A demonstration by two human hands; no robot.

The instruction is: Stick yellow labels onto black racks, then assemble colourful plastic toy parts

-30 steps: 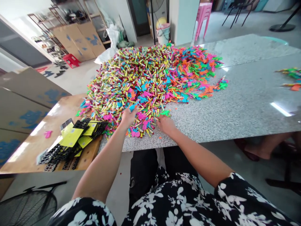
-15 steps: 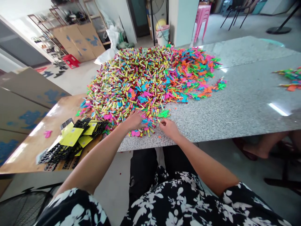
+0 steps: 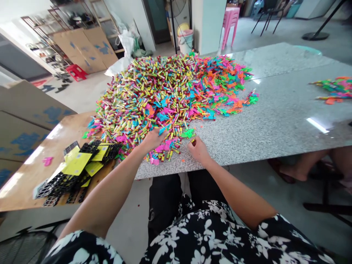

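Heap of coloured plastic pieces (image 3: 170,91): we see it spread over the granite table (image 3: 275,121), small tube-like pieces massed on its left and middle, flat pink, orange, green and blue shapes thicker on its right; its near edge thins out at our hands.
Left hand (image 3: 152,139): palm down on the heap's near edge, fingers curled into the loose pieces with a blue piece (image 3: 164,129) at the fingertips; we cannot tell whether it is pinched or only touched.
Right hand (image 3: 198,149): just right of the heap's near edge, fingers drawn together around something small and yellowish; the piece is too small to name. We judge that a fingertip pinch suits such tiny parts.
Green piece (image 3: 187,133): between our two hands, at the heap's fringe.
Black trays with yellow cards (image 3: 79,165): left of the heap, piled on the wooden table (image 3: 33,172), within the left arm's reach.
Second small pile (image 3: 334,88): well right of the heap.
Another person's legs (image 3: 308,165): below the table edge, right of the heap.
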